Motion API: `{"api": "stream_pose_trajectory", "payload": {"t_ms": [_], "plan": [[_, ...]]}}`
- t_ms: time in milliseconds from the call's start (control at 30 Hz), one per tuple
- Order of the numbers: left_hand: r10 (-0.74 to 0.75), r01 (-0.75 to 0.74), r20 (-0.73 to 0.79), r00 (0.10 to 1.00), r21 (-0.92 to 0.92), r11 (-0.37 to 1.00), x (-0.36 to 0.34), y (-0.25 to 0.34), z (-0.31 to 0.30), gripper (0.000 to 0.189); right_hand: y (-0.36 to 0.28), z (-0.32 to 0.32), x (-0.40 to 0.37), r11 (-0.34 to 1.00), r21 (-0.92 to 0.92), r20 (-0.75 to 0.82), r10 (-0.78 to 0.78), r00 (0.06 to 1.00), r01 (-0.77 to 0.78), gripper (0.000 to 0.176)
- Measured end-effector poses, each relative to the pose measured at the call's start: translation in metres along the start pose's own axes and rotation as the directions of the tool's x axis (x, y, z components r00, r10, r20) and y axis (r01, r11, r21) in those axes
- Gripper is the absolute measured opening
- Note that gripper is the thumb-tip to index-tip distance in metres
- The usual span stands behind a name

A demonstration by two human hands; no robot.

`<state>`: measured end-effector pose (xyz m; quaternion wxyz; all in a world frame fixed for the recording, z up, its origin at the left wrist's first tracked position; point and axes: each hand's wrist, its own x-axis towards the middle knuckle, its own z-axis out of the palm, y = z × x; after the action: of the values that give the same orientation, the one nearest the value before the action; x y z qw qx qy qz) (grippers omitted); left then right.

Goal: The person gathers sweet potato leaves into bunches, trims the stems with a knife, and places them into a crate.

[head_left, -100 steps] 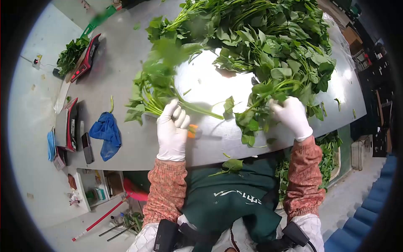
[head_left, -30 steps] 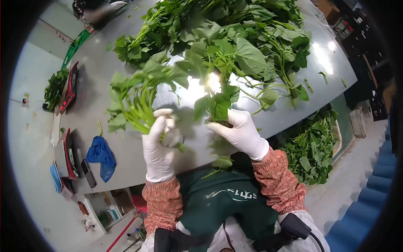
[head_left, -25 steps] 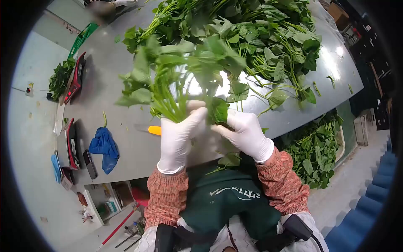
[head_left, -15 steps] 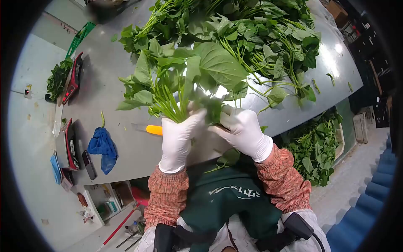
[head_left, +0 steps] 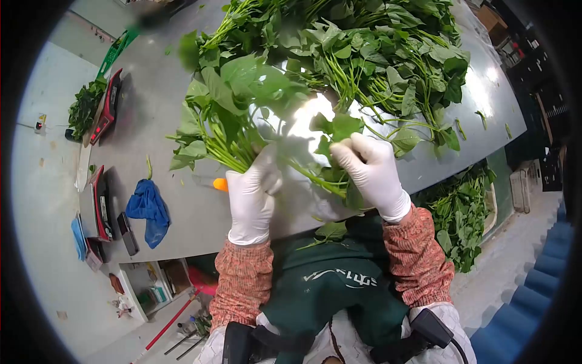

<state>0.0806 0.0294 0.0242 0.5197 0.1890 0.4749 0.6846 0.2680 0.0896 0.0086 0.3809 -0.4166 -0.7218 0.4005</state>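
My left hand [head_left: 253,193], in a white glove, is closed round the stems of a bunch of leafy greens [head_left: 224,130] that fans up and to the left. My right hand [head_left: 373,173], also gloved, is closed in a pinch beside a small green leaf [head_left: 342,128]. Some loose green stems [head_left: 318,181] hang between my two hands, partly blurred. Beyond them a large heap of leafy greens [head_left: 388,67] lies on the metal table [head_left: 163,176]. An orange knife handle [head_left: 220,184] shows just left of my left hand.
Two red scales [head_left: 107,108] stand at the table's left edge, with a black phone [head_left: 128,233] and a blue cloth [head_left: 149,212] near them. More greens [head_left: 458,221] fill a container at the lower right. A leaf sprig [head_left: 330,232] lies against my dark apron.
My hands have moved apart, the right one to the right and the left one slightly left with its bunch. Stems now show between them.
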Motion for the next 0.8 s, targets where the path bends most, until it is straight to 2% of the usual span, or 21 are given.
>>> {"api": "stream_pose_trajectory", "payload": {"t_ms": [67, 100, 133, 167, 233, 267, 300, 333, 367, 400, 433, 467, 533, 600, 667, 733, 800], "plan": [[-0.021, 0.021, 0.002, 1.000, 0.047, 0.999, -0.005, -0.003, 0.008, 0.007, -0.024, 0.000, 0.007, 0.992, 0.088, 0.171, 0.078, 0.982, -0.094, 0.017], [0.029, -0.046, 0.076, 0.997, 0.221, 0.974, -0.011, -0.005, 0.010, 0.006, -0.018, 0.009, 0.006, 0.975, 0.164, 0.256, 0.103, 0.961, -0.148, 0.023], [0.071, -0.089, 0.085, 0.994, 0.246, 0.965, -0.012, -0.007, 0.009, 0.006, -0.014, 0.026, 0.007, 0.963, 0.269, 0.136, -0.058, 0.989, 0.020, 0.023], [0.113, -0.134, 0.092, 0.989, 0.268, 0.954, -0.011, -0.011, 0.005, 0.006, -0.011, 0.024, 0.006, 0.983, 0.165, 0.097, -0.096, 0.991, 0.079, 0.020], [0.118, -0.115, -0.041, 0.992, 0.085, 0.990, -0.006, -0.009, 0.003, 0.004, -0.009, 0.020, 0.004, 0.974, -0.093, 0.006, -0.208, 0.978, 0.208, 0.013], [0.054, -0.076, -0.167, 0.984, -0.130, 0.989, 0.001, -0.003, 0.004, 0.006, -0.006, 0.015, 0.003, 0.932, -0.243, -0.041, -0.287, 0.957, 0.269, 0.009], [0.059, -0.094, -0.191, 0.980, -0.179, 0.979, 0.005, 0.004, -0.002, 0.009, -0.007, 0.005, 0.002, 0.880, -0.405, -0.049, -0.291, 0.955, 0.248, 0.008], [0.065, -0.115, -0.213, 0.975, -0.229, 0.967, 0.008, 0.011, -0.010, 0.013, 0.006, -0.004, 0.003, 0.916, -0.376, -0.098, -0.188, 0.977, 0.138, 0.006], [0.059, -0.105, -0.194, 0.979, -0.240, 0.965, 0.009, 0.015, -0.016, 0.018, 0.026, -0.016, 0.006, 0.839, -0.526, -0.138, -0.244, 0.960, 0.138, 0.004], [0.048, -0.097, -0.193, 0.980, -0.255, 0.962, 0.009, 0.015, -0.016, 0.019, 0.039, -0.030, 0.008, 0.822, -0.566, -0.108, -0.149, 0.983, 0.062, 0.005], [0.035, -0.086, -0.190, 0.981, -0.270, 0.959, 0.008, 0.013, -0.015, 0.020, 0.036, -0.040, 0.008, 0.813, -0.581, -0.125, -0.027, 0.992, -0.051, 0.012], [0.020, -0.073, -0.184, 0.983, -0.287, 0.955, 0.007, 0.010, -0.013, 0.021, 0.031, -0.046, 0.010, 0.729, -0.684, -0.155, -0.167, 0.974, 0.016, 0.024], [0.080, -0.096, -0.089, 0.993, -0.193, 0.977, 0.006, -0.002, -0.009, 0.017, 0.006, -0.050, 0.014, 0.608, -0.787, -0.158, -0.366, 0.917, 0.107, 0.034], [-0.019, 0.020, 0.006, 1.000, -0.288, 0.957, 0.007, -0.013, -0.008, 0.013, -0.030, -0.040, 0.010, 0.750, -0.601, -0.034, -0.368, 0.929, 0.275, 0.039], [-0.024, 0.024, 0.003, 1.000, -0.236, 0.971, 0.002, -0.014, 0.005, 0.011, -0.046, -0.012, 0.003, 0.849, -0.334, 0.105, -0.398, 0.911, 0.409, 0.037], [-0.005, 0.002, -0.013, 1.000, -0.242, 0.970, -0.001, -0.014, 0.007, 0.010, -0.034, 0.019, -0.003, 0.877, -0.273, 0.208, -0.347, 0.914, 0.396, 0.024], [0.032, -0.045, -0.050, 0.998, -0.301, 0.952, 0.002, -0.006, -0.008, 0.009, -0.026, 0.028, -0.013, 0.935, -0.204, 0.209, -0.250, 0.946, 0.292, 0.014]]}}
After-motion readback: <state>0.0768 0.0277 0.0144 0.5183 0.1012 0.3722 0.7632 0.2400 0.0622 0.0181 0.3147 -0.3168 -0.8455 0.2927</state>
